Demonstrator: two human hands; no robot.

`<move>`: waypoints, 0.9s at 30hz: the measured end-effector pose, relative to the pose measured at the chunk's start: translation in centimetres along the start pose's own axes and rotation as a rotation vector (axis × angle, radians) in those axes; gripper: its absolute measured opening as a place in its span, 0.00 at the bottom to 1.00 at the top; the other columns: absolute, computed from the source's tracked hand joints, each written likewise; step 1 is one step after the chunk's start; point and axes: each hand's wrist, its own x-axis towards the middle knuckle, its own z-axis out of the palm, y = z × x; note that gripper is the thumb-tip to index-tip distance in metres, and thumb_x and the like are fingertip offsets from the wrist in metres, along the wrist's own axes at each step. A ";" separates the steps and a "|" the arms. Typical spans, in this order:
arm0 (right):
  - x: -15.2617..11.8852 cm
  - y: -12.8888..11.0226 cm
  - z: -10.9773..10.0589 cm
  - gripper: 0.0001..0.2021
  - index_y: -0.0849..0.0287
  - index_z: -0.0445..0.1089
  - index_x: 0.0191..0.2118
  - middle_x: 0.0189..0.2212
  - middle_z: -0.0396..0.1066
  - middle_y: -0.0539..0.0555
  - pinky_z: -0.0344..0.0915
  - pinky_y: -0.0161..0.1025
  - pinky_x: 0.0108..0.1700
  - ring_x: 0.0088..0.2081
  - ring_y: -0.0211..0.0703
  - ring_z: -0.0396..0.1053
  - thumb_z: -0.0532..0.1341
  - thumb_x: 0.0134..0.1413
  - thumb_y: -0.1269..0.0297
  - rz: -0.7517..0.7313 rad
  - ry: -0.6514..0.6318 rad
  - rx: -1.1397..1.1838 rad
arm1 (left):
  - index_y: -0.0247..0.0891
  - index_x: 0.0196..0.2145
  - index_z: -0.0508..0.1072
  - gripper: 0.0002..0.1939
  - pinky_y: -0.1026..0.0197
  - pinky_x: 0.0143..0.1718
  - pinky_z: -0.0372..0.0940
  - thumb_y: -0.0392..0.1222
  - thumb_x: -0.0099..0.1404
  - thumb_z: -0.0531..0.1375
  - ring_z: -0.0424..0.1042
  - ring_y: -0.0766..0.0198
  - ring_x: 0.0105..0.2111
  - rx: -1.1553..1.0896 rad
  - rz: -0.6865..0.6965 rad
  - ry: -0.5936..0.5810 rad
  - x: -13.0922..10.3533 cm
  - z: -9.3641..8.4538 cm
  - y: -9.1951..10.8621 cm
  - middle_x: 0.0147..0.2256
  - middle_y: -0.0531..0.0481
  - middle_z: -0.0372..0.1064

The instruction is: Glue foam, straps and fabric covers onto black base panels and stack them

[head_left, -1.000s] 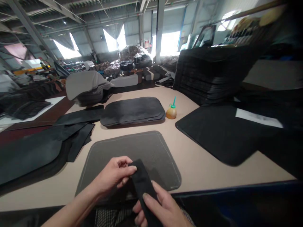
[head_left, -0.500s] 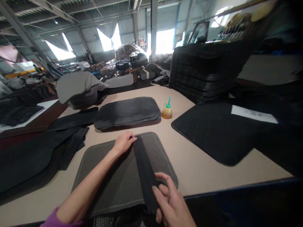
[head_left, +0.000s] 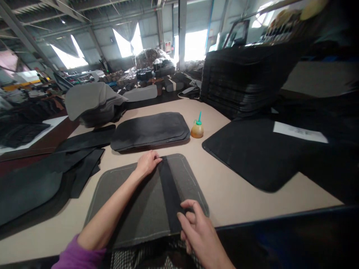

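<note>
A dark grey panel (head_left: 134,205) with rounded corners and a pale stitched line near its edge lies at the table's front. Across it, from far edge to near edge, runs a black strip (head_left: 169,190). My left hand (head_left: 148,163) pinches the strip's far end at the panel's far edge. Near the strip's lower end is my right hand (head_left: 196,224), thumb and forefinger apart at its right side, the other fingers curled; nothing shows between the fingertips.
Behind the panel lies a stack of black pieces (head_left: 151,130), with an oil bottle (head_left: 197,129) beside it. Black sheets (head_left: 252,153) cover the right side, below a tall dark stack (head_left: 241,82). More black pieces (head_left: 30,186) lie left, near a grey pile (head_left: 86,101).
The strip's near end now lies flatter on the panel. My right hand has moved slightly up and left along it. My left hand stays at the far end.
</note>
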 end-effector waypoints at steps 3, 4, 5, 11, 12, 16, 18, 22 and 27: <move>-0.5 -0.8 -0.2 0.18 0.53 0.55 0.48 0.20 0.68 0.42 0.59 0.31 0.18 0.15 0.37 0.65 0.54 0.68 0.44 -0.014 -0.008 -0.048 | 0.42 0.43 0.75 0.09 0.59 0.36 0.62 0.48 0.70 0.61 0.72 0.58 0.40 0.056 0.035 0.012 -0.5 -0.1 0.4 0.44 0.47 0.72; -0.6 -1.0 -0.3 0.16 0.53 0.55 0.48 0.20 0.69 0.42 0.60 0.31 0.18 0.15 0.37 0.66 0.54 0.68 0.46 -0.019 -0.008 -0.064 | 0.42 0.46 0.74 0.09 0.59 0.37 0.62 0.47 0.71 0.60 0.71 0.57 0.43 0.074 0.059 0.011 -0.7 -0.1 0.5 0.47 0.46 0.71; -0.7 -1.3 -0.3 0.15 0.53 0.54 0.47 0.20 0.69 0.42 0.60 0.31 0.18 0.16 0.37 0.66 0.54 0.68 0.47 -0.023 -0.010 -0.078 | 0.43 0.47 0.74 0.09 0.58 0.39 0.62 0.46 0.73 0.58 0.70 0.57 0.46 0.091 0.089 0.006 -0.9 0.0 0.7 0.49 0.46 0.70; -0.9 -1.5 -0.4 0.11 0.52 0.54 0.44 0.20 0.69 0.41 0.61 0.31 0.18 0.15 0.38 0.67 0.55 0.68 0.53 -0.015 -0.031 -0.146 | 0.39 0.44 0.76 0.17 0.54 0.44 0.61 0.41 0.77 0.47 0.62 0.51 0.53 0.174 0.244 -0.026 -2.0 0.5 1.2 0.45 0.42 0.71; -0.9 -1.4 -0.4 0.11 0.52 0.54 0.43 0.20 0.69 0.41 0.61 0.31 0.18 0.15 0.38 0.67 0.55 0.68 0.53 -0.016 -0.034 -0.155 | 0.38 0.44 0.76 0.17 0.54 0.44 0.61 0.42 0.78 0.47 0.62 0.51 0.52 0.183 0.261 -0.021 -2.2 0.5 1.2 0.45 0.41 0.71; -1.0 -1.1 -0.1 0.10 0.52 0.54 0.42 0.19 0.68 0.41 0.60 0.32 0.18 0.15 0.39 0.67 0.55 0.68 0.53 -0.028 -0.012 -0.220 | 0.37 0.47 0.75 0.18 0.54 0.45 0.61 0.46 0.77 0.48 0.63 0.51 0.51 0.206 0.304 0.006 -2.9 0.4 1.0 0.45 0.41 0.71; -1.0 -0.9 0.0 0.10 0.52 0.54 0.42 0.19 0.67 0.41 0.60 0.33 0.18 0.15 0.39 0.67 0.54 0.69 0.53 -0.039 -0.016 -0.260 | 0.37 0.47 0.75 0.18 0.54 0.47 0.61 0.47 0.77 0.49 0.63 0.51 0.50 0.213 0.311 0.017 -3.2 0.5 0.8 0.45 0.41 0.71; -0.9 -0.6 0.4 0.08 0.53 0.54 0.41 0.19 0.67 0.43 0.60 0.36 0.23 0.17 0.41 0.68 0.52 0.70 0.56 -0.092 -0.015 -0.387 | 0.37 0.49 0.75 0.18 0.54 0.49 0.62 0.48 0.77 0.48 0.64 0.52 0.50 0.211 0.323 0.035 -3.8 0.8 0.6 0.46 0.41 0.72; -1.1 0.0 1.1 0.09 0.56 0.63 0.44 0.22 0.70 0.50 0.55 0.39 0.27 0.25 0.48 0.73 0.50 0.73 0.58 -0.207 0.119 -0.880 | 0.35 0.51 0.73 0.19 0.55 0.50 0.62 0.49 0.78 0.48 0.65 0.54 0.50 0.199 0.345 0.055 -4.7 0.5 0.5 0.46 0.41 0.72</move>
